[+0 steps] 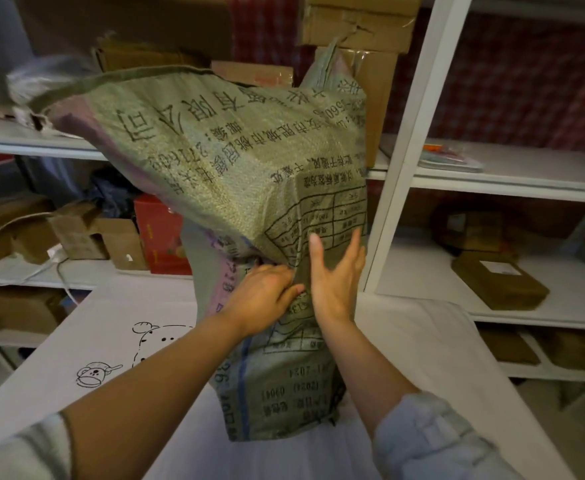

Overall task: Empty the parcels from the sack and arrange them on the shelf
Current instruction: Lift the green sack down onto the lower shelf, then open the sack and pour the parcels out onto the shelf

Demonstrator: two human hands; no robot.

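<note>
Head-camera view showed, at far left, white shelving (pixel 42 147) stacked with cardboard boxes (pixel 76 233) and a red carton (pixel 161 233), a white cable (pixel 42 268) trailing across the middle tier. Below it lay a white sheet (pixel 118 306) printed with cartoon animal outlines, spread over a table-like surface. At centre a person held up a large green woven sack (pixel 222 154), its printed lettering upside down, its lower end hanging onto the sheet and its upper part slumped leftward over the shelf edge. The left hand (pixel 263 299) gripped a gathered fold of the sack, fingers curled into the fabric. Just beside it, the right hand (pixel 336 278) lay flat against the sack with fingers straight and spread, holding nothing. Both forearms were bare, with pale sleeves pushed up. Behind the sack, taller cardboard cartons (pixel 357 22) were piled on the upper tier. To the right, past a white upright post (pixel 419 133), brown wrapped parcels (pixel 498 278) rested on the lower shelves, well apart from the sack. Whether any parcels remained inside the sack could not be told.
</note>
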